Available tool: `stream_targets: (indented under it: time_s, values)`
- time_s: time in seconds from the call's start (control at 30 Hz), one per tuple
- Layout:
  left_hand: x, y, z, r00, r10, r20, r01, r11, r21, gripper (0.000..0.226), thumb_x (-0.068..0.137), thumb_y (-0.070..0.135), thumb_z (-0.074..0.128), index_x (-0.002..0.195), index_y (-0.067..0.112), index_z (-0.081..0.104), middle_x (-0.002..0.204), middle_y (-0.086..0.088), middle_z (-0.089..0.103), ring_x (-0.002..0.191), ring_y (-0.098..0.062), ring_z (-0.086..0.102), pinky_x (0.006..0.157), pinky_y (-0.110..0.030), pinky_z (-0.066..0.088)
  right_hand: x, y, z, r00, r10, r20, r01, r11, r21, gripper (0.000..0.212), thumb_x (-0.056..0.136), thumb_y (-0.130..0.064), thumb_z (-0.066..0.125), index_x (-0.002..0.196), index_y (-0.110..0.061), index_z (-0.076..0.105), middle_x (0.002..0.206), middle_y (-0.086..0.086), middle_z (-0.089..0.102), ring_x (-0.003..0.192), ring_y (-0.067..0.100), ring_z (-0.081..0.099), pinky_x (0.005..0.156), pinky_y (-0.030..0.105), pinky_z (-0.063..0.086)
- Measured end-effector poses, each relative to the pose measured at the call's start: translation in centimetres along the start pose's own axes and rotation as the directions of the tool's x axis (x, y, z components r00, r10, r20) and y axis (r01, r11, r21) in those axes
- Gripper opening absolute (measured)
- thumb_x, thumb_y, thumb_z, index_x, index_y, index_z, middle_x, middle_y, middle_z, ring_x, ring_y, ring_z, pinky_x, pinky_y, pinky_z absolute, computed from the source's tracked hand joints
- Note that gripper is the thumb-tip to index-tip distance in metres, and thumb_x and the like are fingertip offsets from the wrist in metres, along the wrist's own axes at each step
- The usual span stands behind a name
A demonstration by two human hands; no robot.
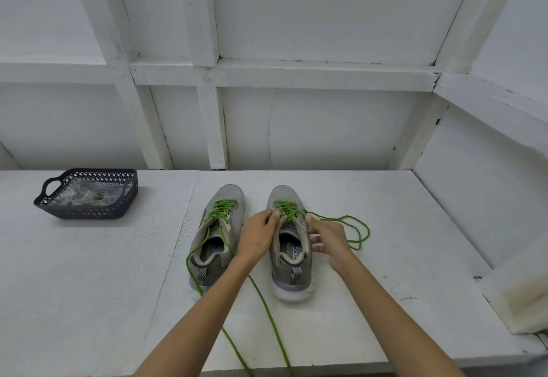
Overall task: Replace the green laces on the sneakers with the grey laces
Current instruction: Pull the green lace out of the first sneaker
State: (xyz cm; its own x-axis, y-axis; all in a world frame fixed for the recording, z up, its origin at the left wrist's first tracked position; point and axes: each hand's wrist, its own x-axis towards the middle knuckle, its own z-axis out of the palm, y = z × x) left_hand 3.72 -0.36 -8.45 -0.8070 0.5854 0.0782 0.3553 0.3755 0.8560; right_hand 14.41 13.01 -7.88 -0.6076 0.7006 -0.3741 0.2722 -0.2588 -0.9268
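Observation:
Two grey sneakers stand side by side on the white table, toes pointing away from me. The left sneaker (218,237) has its green lace (268,314) untied, with long ends trailing toward the table's near edge. On the right sneaker (292,261), my left hand (259,236) pinches the green lacing at the left side of the eyelets. My right hand (327,237) grips that sneaker's green lace (355,228) at the right side, and loose loops of it lie on the table to the right. A clear bag of laces (89,196) lies in the basket.
A dark perforated plastic basket (89,212) with handles sits at the table's far left. White panelled walls close the back and right side. A white foam block (516,293) rests at the right edge of the table (89,287).

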Motion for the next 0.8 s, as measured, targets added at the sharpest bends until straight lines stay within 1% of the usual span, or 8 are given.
stream_targets:
  time_s: [0.07,0.13,0.23,0.37,0.47,0.53,0.67,0.8]
  values:
    - [1.0,0.5,-0.6,0.999,-0.022,0.029,0.02,0.998,0.057,0.022,0.096,0.028,0.055,0.098,0.013,0.071,0.091,-0.005,0.072,0.087,-0.02,0.065,0.078,-0.035,0.05,-0.2,0.4,0.6,0.992,-0.128,-0.013,0.128,0.992,-0.018,0.029,0.086,-0.03,0.071,0.092,-0.002,0.073,0.083,0.006,0.07,0.073,0.02,0.063,0.066,0.031,0.052]
    - [1.9,1.0,-1.2,0.996,-0.029,0.086,0.018,0.992,0.127,0.017,0.093,0.026,0.06,0.096,0.012,0.071,0.09,-0.005,0.072,0.086,-0.02,0.065,0.072,-0.031,0.049,-0.5,0.8,1.2,0.974,-0.226,-0.031,0.224,0.974,-0.046,0.016,0.084,-0.03,0.073,0.087,-0.014,0.076,0.085,-0.001,0.074,0.084,0.016,0.068,0.076,0.029,0.054]
    - [3.0,1.7,-2.1,0.985,-0.022,0.169,-0.02,0.969,0.245,0.016,0.092,0.026,0.063,0.095,0.013,0.071,0.092,-0.004,0.072,0.08,-0.015,0.062,0.06,-0.023,0.039,-0.7,1.5,1.7,0.963,-0.269,-0.023,0.268,0.963,-0.032,0.017,0.08,-0.03,0.077,0.093,-0.018,0.076,0.09,-0.004,0.074,0.092,0.013,0.068,0.086,0.033,0.056]
    - [3.7,1.9,-2.9,0.968,-0.012,0.251,-0.051,0.969,0.24,0.013,0.089,0.026,0.067,0.089,0.014,0.071,0.086,-0.009,0.074,0.069,-0.015,0.063,0.065,-0.025,0.05,-1.1,2.4,1.9,0.941,-0.339,-0.027,0.336,0.939,-0.072,0.027,0.077,-0.02,0.08,0.104,-0.018,0.074,0.098,-0.007,0.072,0.095,0.007,0.065,0.087,0.033,0.056]
    - [3.8,2.1,-3.1,0.962,-0.027,0.272,-0.036,0.974,0.225,0.011,0.088,0.025,0.069,0.086,0.015,0.07,0.085,-0.008,0.073,0.074,-0.022,0.07,0.068,-0.035,0.06,-1.3,2.8,2.0,0.926,-0.374,-0.041,0.37,0.925,-0.082,0.027,0.079,-0.02,0.078,0.106,-0.02,0.075,0.101,-0.012,0.071,0.098,0.001,0.064,0.091,0.032,0.054]
    - [3.9,2.3,-3.0,0.961,-0.034,0.275,-0.04,0.965,0.258,0.012,0.088,0.026,0.068,0.087,0.014,0.071,0.087,-0.007,0.073,0.074,-0.026,0.071,0.068,-0.038,0.06,-1.3,3.0,2.1,0.923,-0.382,-0.051,0.378,0.923,-0.078,0.029,0.08,-0.019,0.077,0.109,-0.019,0.074,0.105,-0.012,0.071,0.101,-0.001,0.063,0.094,0.029,0.052]
    - [4.1,3.2,-2.6,0.956,-0.024,0.293,-0.122,0.874,0.47,0.017,0.09,0.025,0.057,0.082,0.012,0.063,0.091,-0.012,0.072,0.062,-0.022,0.061,0.069,-0.033,0.054,-1.4,3.2,2.2,0.918,-0.393,-0.06,0.388,0.919,-0.075,0.03,0.081,-0.019,0.077,0.11,-0.018,0.074,0.106,-0.015,0.07,0.102,-0.01,0.06,0.095,0.021,0.049]
    - [3.7,3.2,-1.9,0.972,0.025,0.235,-0.148,0.842,0.519,0.024,0.098,0.024,0.045,0.096,0.004,0.058,0.093,-0.016,0.067,0.079,-0.035,0.064,0.073,-0.043,0.052,-1.4,3.3,2.1,0.918,-0.394,-0.05,0.39,0.918,-0.074,0.029,0.082,-0.019,0.076,0.111,-0.018,0.074,0.105,-0.013,0.07,0.097,-0.013,0.061,0.09,0.015,0.05]
